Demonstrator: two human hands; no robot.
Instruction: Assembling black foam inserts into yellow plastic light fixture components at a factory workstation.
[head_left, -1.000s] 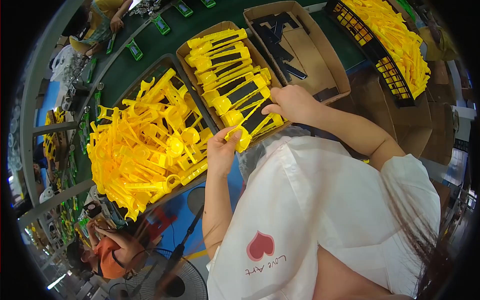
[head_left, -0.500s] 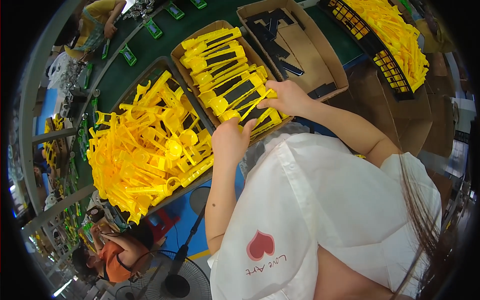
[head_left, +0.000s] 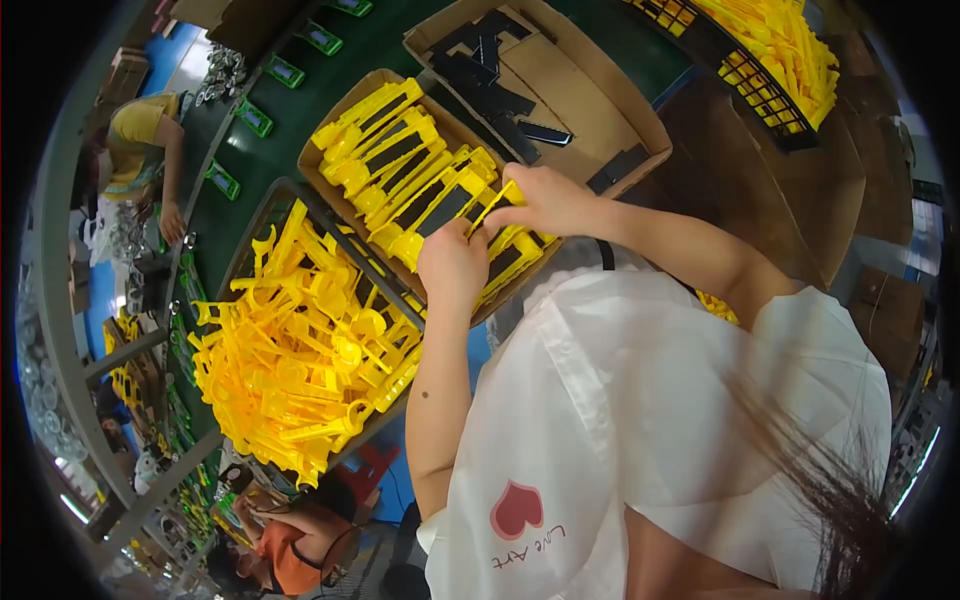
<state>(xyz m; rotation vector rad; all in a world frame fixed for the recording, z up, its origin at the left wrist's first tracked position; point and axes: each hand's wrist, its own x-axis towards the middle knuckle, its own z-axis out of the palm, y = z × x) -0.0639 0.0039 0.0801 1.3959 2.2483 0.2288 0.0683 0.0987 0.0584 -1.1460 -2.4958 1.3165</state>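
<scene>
Over the near end of a cardboard box (head_left: 318, 178), both my hands grip one long yellow plastic part (head_left: 497, 207). My left hand (head_left: 452, 262) is closed at its near left end, with the fingertips partly hidden. My right hand (head_left: 545, 203) pinches the part from the right, thumb and fingers pressed together. Packed beneath and beyond them is a row of yellow plastic frames (head_left: 395, 150) with dark panels set in them. To the left of my left hand lies a heap of loose yellow plastic parts (head_left: 290, 350) in a dark crate.
Behind my right hand, another cardboard box (head_left: 600, 90) holds dark flat pieces (head_left: 480, 60). A black basket (head_left: 765, 95) of yellow parts stands at the far right. Green devices (head_left: 252, 118) line the green conveyor. Two people (head_left: 145, 145) sit on the left side.
The whole view has turned and shifted, so boxes and heap sit differently in it. My hands have come closer together around the yellow part.
</scene>
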